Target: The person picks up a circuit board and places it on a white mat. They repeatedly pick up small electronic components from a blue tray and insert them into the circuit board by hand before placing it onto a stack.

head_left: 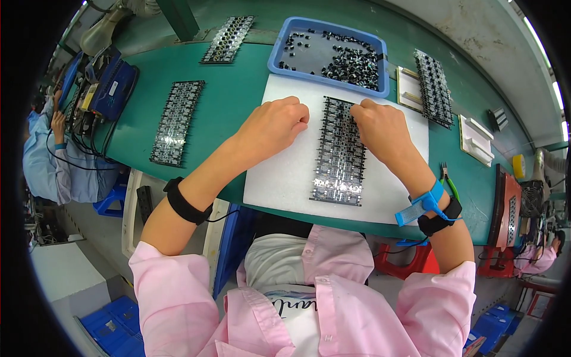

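Observation:
A long black circuit board panel (338, 160) lies on a white foam mat (279, 172) in front of me. My left hand (275, 123) rests in a fist on the mat just left of the panel's far end; I cannot tell if it holds small parts. My right hand (382, 128) sits at the panel's upper right edge, fingertips pinched together on the board, whatever is under them hidden. A black band circles my left wrist and a blue strap my right wrist.
A blue tray (279, 50) of small black components stands beyond the mat. More circuit panels lie at the left (176, 122), far centre (228, 38) and right (434, 87). Green-handled pliers (447, 178) lie near my right wrist. Another person (44, 154) sits at far left.

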`<state>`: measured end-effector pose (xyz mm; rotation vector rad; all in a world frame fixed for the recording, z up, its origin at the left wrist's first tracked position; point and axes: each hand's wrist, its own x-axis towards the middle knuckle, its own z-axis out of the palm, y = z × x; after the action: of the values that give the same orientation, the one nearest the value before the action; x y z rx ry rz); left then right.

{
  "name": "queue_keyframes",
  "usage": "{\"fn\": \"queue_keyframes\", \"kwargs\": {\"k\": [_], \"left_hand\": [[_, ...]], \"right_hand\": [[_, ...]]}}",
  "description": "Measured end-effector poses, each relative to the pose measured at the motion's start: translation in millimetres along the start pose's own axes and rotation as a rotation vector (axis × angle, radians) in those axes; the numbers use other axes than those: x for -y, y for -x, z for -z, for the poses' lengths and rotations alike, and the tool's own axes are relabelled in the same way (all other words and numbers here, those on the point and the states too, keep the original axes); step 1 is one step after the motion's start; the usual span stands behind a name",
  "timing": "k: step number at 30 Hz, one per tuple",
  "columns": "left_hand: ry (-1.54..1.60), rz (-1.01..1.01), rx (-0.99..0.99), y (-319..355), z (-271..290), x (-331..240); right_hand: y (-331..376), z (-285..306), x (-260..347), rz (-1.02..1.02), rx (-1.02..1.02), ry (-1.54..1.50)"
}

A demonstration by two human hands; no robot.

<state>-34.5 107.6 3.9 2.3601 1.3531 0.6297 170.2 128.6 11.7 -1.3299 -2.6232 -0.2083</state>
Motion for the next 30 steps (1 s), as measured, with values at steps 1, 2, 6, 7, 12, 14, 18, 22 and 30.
{"fn": "queue_keyframes", "kwargs": {"k": [1,2,6,7,12,14,18,22,30], "left_hand": [[0.001,-0.005,-0.003,0,0,0],[0.003,-0.010,-0.005,0,0,0],[0.019,-0.049,-0.001,-1,1,3],[0.020,-0.053,0.000,-2,1,3],[0.054,0.005,0.032,-5,3,2],[0.086,0.009,0.033,-7,1,1],[0.136,0.087,0.047,-6,5,1],[0.144,-0.080,-0.011,-23,3,-21],[-0.025,-0.101,0.016,-36,-25,-27]], "right_hand": [[0,0,1,0.006,0.005,0.013],[-1,0,2,0.012,0.011,0.026],[-5,2,9,0.028,0.024,0.048],[-5,3,10,0.032,0.028,0.054],[-7,10,4,0.026,0.077,-0.018],[4,20,1,-0.047,0.055,-0.086],[45,47,20,-0.141,0.126,-0.301],[93,37,43,-0.091,-0.093,-0.502],[110,-1,59,-0.157,-0.110,-0.521]]}}
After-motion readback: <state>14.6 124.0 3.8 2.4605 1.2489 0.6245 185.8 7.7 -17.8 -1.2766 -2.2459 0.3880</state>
